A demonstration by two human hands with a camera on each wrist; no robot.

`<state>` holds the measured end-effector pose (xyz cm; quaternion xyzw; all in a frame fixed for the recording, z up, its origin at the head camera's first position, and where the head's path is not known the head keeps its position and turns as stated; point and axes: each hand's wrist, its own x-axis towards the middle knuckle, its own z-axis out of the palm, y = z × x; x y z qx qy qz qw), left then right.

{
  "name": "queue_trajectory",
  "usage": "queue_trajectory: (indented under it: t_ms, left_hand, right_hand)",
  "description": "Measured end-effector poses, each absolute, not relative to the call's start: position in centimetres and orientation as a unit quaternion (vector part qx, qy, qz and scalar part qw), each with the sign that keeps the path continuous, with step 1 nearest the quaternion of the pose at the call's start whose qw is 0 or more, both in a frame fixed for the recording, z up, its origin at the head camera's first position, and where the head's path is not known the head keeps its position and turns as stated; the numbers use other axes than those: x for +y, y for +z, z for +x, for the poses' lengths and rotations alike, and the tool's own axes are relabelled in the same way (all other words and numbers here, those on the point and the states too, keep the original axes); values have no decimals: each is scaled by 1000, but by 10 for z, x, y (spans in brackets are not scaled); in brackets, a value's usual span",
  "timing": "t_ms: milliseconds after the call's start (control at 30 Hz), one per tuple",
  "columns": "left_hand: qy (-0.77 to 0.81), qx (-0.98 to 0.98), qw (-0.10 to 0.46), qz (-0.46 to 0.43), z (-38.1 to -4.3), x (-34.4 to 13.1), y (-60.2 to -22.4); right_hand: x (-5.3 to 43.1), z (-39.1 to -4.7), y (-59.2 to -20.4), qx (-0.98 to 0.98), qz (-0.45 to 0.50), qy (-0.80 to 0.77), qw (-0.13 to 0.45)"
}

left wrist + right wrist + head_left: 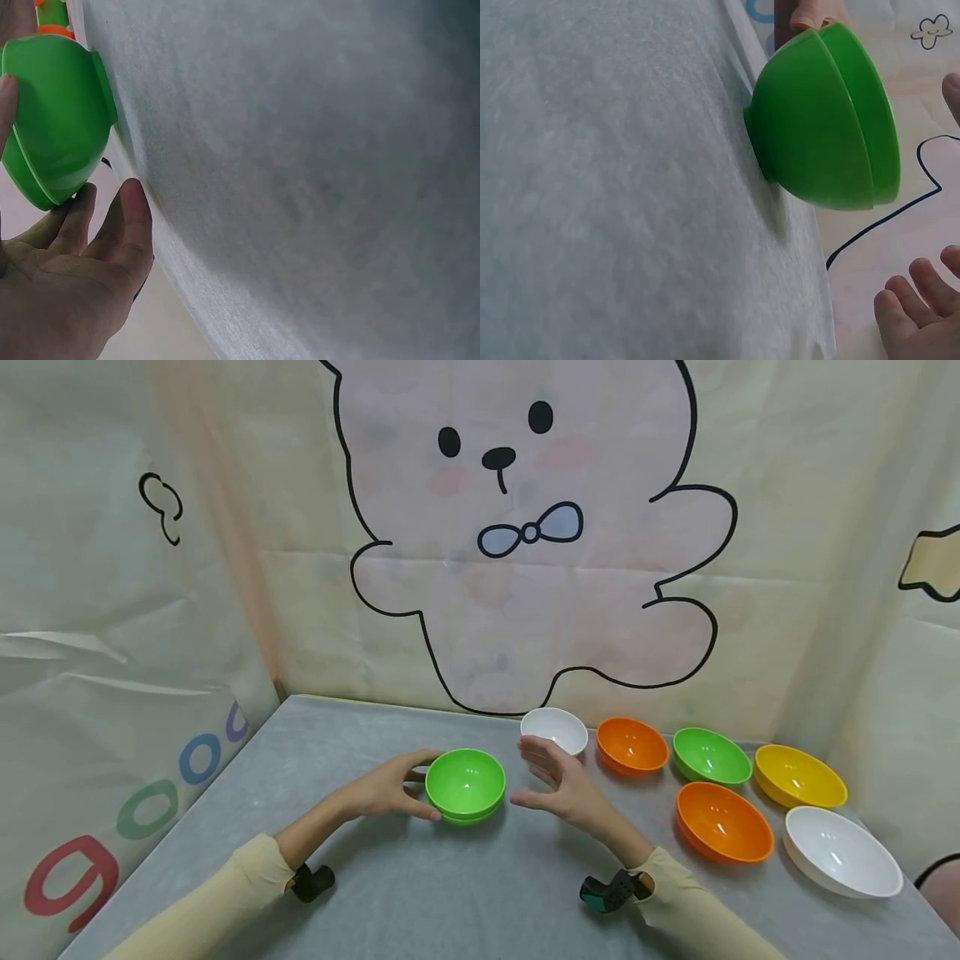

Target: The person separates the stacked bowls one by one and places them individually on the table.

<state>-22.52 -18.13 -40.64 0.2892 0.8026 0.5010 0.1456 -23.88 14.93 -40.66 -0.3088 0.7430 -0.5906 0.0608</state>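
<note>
Two green bowls, the upper bowl [465, 781] nested in the lower bowl [802, 124], stand upright on the grey-covered table near its middle. My left hand [390, 787] is at their left side, its thumb and some fingertips touching the bowls near the rim. In the left wrist view, the other fingers of that hand are held away from the green surface. To the right of the stack, my right hand [558, 785] is raised with spread, relaxed fingers and a gap between it and the bowls. Nothing is in that hand.
At the right stand a small white bowl [555, 727], a small orange bowl [632, 747], a green bowl [711, 756], a yellow bowl [799, 777], a larger orange bowl [724, 822] and a large white bowl [842, 852]. A printed curtain [750, 652] hangs behind the table [420, 902].
</note>
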Motion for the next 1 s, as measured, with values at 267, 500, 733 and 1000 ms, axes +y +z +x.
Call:
queue_trajectory:
  t_ms: [267,500,733,1000]
  left_hand:
    - [499,806,144,285,-224,-181,-406]
    - [496,807,142,288,-224,-180,-405]
    - [494,807,144,291,-224,-181,-406]
    - [494,808,147,285,-226,-181,-407]
  right_hand:
    - [136,-240,-414,736,-341,-577,89]
    - [119,-239,-417,744,-348,-561,107]
    - [106,-240,-421,746,-341,-560,118]
    - [100,-246,-425,756,-333,-550,123]
